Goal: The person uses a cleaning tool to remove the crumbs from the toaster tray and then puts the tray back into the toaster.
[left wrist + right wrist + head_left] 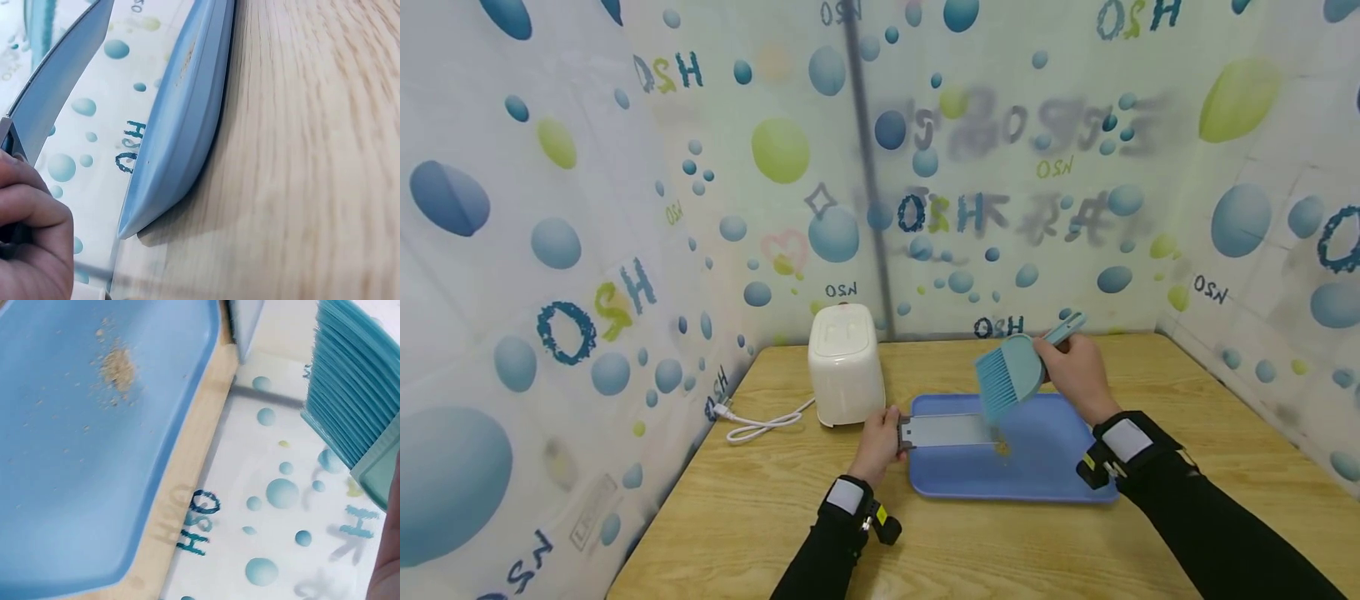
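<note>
My left hand [877,446] grips the grey end of a flat metal crumb tray [951,431], which reaches out over a blue serving tray [1052,479]. In the left wrist view, the crumb tray [59,78] is raised above the blue tray's rim and tilted. My right hand [1081,379] holds a teal brush [1011,375] by its handle, bristles pointing down and left near the crumb tray's far end. A small pile of tan crumbs [117,369] lies on the blue tray, with specks scattered around it. The right wrist view shows the brush bristles [356,381] apart from the crumbs.
A white toaster-like appliance [847,367] stands on the wooden table [760,517], behind and left of the blue tray. Its white cord [767,423] lies looped to the left. Patterned sheets [782,150] hang behind the table and along both sides.
</note>
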The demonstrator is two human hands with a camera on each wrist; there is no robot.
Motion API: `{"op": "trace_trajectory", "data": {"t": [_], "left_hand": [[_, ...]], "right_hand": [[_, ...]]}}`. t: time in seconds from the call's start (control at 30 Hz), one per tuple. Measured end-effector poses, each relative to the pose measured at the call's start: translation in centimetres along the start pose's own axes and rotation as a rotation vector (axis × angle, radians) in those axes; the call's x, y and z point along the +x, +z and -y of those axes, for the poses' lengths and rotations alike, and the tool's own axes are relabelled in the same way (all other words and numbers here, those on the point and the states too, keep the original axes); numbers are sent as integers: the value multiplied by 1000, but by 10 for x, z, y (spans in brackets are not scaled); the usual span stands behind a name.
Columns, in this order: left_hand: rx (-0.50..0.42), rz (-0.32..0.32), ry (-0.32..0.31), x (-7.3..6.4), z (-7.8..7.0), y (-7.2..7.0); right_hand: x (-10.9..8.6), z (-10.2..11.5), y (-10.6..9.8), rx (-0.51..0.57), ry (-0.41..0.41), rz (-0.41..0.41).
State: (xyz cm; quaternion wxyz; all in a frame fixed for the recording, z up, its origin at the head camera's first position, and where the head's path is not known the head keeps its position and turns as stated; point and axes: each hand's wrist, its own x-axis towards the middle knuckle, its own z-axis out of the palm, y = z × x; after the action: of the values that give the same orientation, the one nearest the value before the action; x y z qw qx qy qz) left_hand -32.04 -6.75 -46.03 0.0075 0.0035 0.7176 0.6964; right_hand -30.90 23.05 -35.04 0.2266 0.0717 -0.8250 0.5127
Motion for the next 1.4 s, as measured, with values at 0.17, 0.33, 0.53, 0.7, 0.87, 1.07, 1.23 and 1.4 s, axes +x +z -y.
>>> {"op": "trace_trajectory", "data": {"t": [0.17, 0.33, 0.53, 0.7, 0.87, 1.07, 1.23, 1.4], "left_hand": [[-1, -4, -7, -2, -1, 2], [3, 0, -12, -2, -2, 5], [8, 0, -1, -2, -4, 7], [6, 7, 1, -2, -4, 6], [-2, 4, -12, -2, -3, 4], [1, 1, -17, -3, -2, 3], [5, 1, -13, -3, 0, 4], [5, -8, 1, -3, 0, 5]], "right_hand": [[1, 16, 16, 113, -21, 48], [-1, 27, 37, 167, -30, 93], [-4, 36, 60, 218, -28, 148], [-10, 39, 77, 230, -29, 169], [-16, 34, 88, 233, -8, 175], [-22, 23, 92, 230, 24, 206], [-25, 16, 93, 219, 33, 210], [-27, 14, 92, 205, 39, 210]]}}
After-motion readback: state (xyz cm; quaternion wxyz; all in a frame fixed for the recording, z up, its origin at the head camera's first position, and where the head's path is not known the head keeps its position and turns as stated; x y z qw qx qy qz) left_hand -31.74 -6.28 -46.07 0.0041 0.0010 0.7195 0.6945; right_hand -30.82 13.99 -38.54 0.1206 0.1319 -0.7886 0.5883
